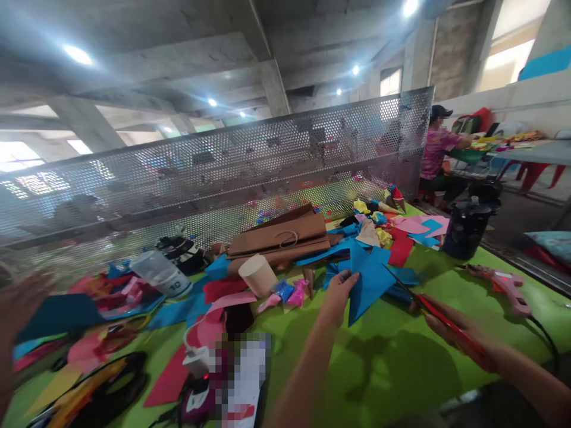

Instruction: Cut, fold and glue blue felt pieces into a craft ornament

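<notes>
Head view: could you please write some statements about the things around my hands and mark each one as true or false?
1. The left hand holds a blue sheet. True.
2. The right hand holds the pink glue gun. False: it holds a red-handled tool, and the glue gun lies apart on the table.
3. A perforated metal screen stands behind the brown sheets. True.
4. The table surface is bright red. False: it is green.
5. A dark lidded container stands farther back than the glue gun. True.
</notes>
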Tool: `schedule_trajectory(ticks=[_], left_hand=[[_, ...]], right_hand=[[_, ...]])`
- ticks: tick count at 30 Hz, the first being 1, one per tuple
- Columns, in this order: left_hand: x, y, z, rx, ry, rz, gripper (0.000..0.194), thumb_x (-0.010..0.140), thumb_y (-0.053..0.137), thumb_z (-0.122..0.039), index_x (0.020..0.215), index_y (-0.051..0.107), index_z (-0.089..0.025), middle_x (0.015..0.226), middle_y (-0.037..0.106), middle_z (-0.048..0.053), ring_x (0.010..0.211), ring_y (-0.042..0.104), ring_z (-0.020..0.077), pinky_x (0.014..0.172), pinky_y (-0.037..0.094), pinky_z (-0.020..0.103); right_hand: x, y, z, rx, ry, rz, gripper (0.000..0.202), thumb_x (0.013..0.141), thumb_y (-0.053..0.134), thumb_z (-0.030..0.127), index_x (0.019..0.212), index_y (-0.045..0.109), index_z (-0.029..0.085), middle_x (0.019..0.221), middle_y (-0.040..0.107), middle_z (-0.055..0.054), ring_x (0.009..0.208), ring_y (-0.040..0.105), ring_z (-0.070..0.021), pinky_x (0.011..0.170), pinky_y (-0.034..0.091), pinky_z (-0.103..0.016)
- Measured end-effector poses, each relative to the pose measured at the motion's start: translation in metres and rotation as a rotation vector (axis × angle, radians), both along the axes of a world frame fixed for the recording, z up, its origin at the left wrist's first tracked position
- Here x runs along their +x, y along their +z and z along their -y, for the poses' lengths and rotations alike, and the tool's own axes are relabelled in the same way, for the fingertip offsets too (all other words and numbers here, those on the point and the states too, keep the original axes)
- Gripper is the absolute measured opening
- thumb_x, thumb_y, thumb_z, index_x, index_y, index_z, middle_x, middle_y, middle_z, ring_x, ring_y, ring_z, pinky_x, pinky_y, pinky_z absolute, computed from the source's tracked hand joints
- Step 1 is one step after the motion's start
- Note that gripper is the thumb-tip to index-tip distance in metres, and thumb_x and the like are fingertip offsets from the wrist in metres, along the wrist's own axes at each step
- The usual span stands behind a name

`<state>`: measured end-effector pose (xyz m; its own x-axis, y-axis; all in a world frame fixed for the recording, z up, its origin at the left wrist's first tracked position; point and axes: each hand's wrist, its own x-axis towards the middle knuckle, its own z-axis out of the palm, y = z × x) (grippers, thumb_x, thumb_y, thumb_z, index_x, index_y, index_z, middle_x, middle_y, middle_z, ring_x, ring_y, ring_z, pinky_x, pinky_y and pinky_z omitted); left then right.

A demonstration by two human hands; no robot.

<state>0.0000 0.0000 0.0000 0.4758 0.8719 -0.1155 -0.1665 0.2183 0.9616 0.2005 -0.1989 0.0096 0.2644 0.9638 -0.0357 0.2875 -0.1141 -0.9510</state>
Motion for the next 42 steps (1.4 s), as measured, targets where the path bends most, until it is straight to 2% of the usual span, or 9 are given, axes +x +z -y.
schedule_trajectory(ticks=[3,9,13,16,18,26,30,36,42], left_hand=[[0.0,0.0,-0.001,0.0,0.013,-0.006,0.049,0.064,0.088,-0.052,0.096,0.076,-0.016,0.091,0.076,0.005,0.08,0.066,0.0176,0.072,0.049,0.026],[0.0,0.002,0.001,-0.011,-0.003,0.035,0.049,0.064,0.089,-0.049,0.098,0.076,-0.016,0.091,0.077,0.007,0.083,0.069,0.0206,0.08,0.053,0.03],[0.0,0.006,0.003,-0.004,-0.027,0.058,0.046,0.065,0.089,-0.047,0.096,0.077,-0.016,0.09,0.077,0.007,0.083,0.069,0.0207,0.082,0.053,0.032],[0.0,0.009,0.004,-0.012,-0.019,0.059,0.048,0.062,0.091,-0.048,0.094,0.077,-0.015,0.09,0.077,0.008,0.082,0.069,0.0209,0.082,0.054,0.032],[0.0,0.009,0.004,-0.012,-0.021,0.056,0.05,0.061,0.091,-0.049,0.094,0.077,-0.015,0.089,0.077,0.007,0.081,0.069,0.0205,0.08,0.053,0.031],[0.001,0.004,0.002,0.013,-0.056,0.056,0.047,0.066,0.088,-0.05,0.094,0.075,-0.014,0.086,0.076,0.007,0.077,0.067,0.0194,0.077,0.053,0.031],[0.0,0.004,0.001,0.014,-0.046,0.032,0.049,0.065,0.088,-0.051,0.095,0.075,-0.015,0.089,0.076,0.007,0.078,0.067,0.0199,0.077,0.052,0.031],[-0.001,0.004,0.001,0.035,-0.046,0.011,0.047,0.066,0.087,-0.05,0.096,0.075,-0.015,0.09,0.075,0.007,0.079,0.066,0.0196,0.075,0.05,0.03],[-0.001,0.003,0.001,0.017,-0.064,0.03,0.05,0.066,0.087,-0.05,0.1,0.075,-0.015,0.092,0.075,0.007,0.08,0.066,0.0197,0.08,0.05,0.032]], right_hand=[[-0.002,0.003,0.001,-0.017,-0.01,-0.018,0.053,0.084,0.061,0.07,0.114,0.071,0.028,0.065,0.055,-0.002,0.069,0.06,-0.0217,0.05,0.046,-0.026],[-0.008,0.007,0.001,-0.006,-0.042,-0.006,0.056,0.08,0.062,0.072,0.109,0.073,0.026,0.068,0.06,-0.004,0.072,0.06,-0.0244,0.052,0.048,-0.029],[-0.006,0.008,-0.002,-0.011,-0.048,-0.014,0.051,0.082,0.063,0.068,0.108,0.072,0.025,0.067,0.058,-0.003,0.068,0.058,-0.0215,0.05,0.045,-0.026],[-0.002,0.01,-0.005,-0.032,0.02,-0.014,0.051,0.079,0.066,0.069,0.102,0.072,0.024,0.069,0.058,-0.002,0.064,0.056,-0.0184,0.049,0.042,-0.025],[-0.001,0.012,-0.006,-0.043,0.064,-0.013,0.053,0.076,0.067,0.071,0.1,0.072,0.023,0.067,0.056,-0.001,0.058,0.052,-0.0155,0.047,0.039,-0.024],[-0.01,0.015,-0.003,-0.034,0.018,-0.075,0.061,0.076,0.064,0.077,0.103,0.069,0.022,0.061,0.042,0.005,0.048,0.03,-0.0078,0.043,0.024,-0.022],[-0.01,0.017,-0.003,-0.054,0.002,-0.089,0.062,0.075,0.064,0.079,0.104,0.071,0.023,0.059,0.04,0.006,0.049,0.033,-0.0094,0.045,0.029,-0.023],[-0.01,0.018,-0.004,-0.021,-0.021,-0.071,0.062,0.074,0.066,0.078,0.1,0.073,0.022,0.06,0.046,0.002,0.051,0.042,-0.0117,0.046,0.035,-0.024],[-0.006,0.011,-0.005,-0.005,0.003,-0.035,0.057,0.08,0.064,0.072,0.106,0.073,0.021,0.058,0.045,0.005,0.046,0.035,-0.0095,0.042,0.03,-0.023]])
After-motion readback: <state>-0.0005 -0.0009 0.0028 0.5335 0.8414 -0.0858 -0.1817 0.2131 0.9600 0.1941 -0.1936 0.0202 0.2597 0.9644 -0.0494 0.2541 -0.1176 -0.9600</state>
